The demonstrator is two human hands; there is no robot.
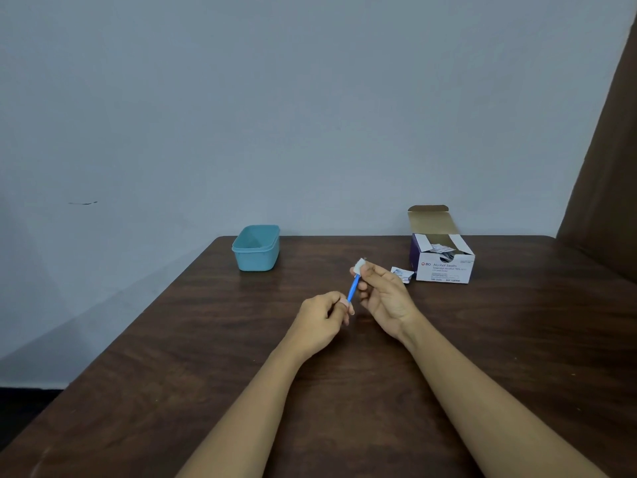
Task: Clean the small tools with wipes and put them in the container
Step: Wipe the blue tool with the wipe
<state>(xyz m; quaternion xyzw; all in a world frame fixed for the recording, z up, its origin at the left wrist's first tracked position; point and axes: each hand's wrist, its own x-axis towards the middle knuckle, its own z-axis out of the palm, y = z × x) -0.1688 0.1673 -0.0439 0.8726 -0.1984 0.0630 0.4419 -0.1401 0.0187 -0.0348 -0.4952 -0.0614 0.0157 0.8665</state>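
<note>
Two hands meet above the brown wooden table [206, 339]; the left hand [322, 320] pinches the lower end of a slim blue-handled tool [353, 289]; the right hand [384, 294] pinches a white wipe [360, 264] around its upper tip; a teal plastic container [256, 248] sits open at the far edge; an opened box of alcohol swabs [443, 260] stands to the right, a torn swab packet [401, 273] just beside it.

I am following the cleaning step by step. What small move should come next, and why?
Probably slide the wipe down the blue tool: the right hand pinches it only at the tip, and the left hand holds the other end.
</note>
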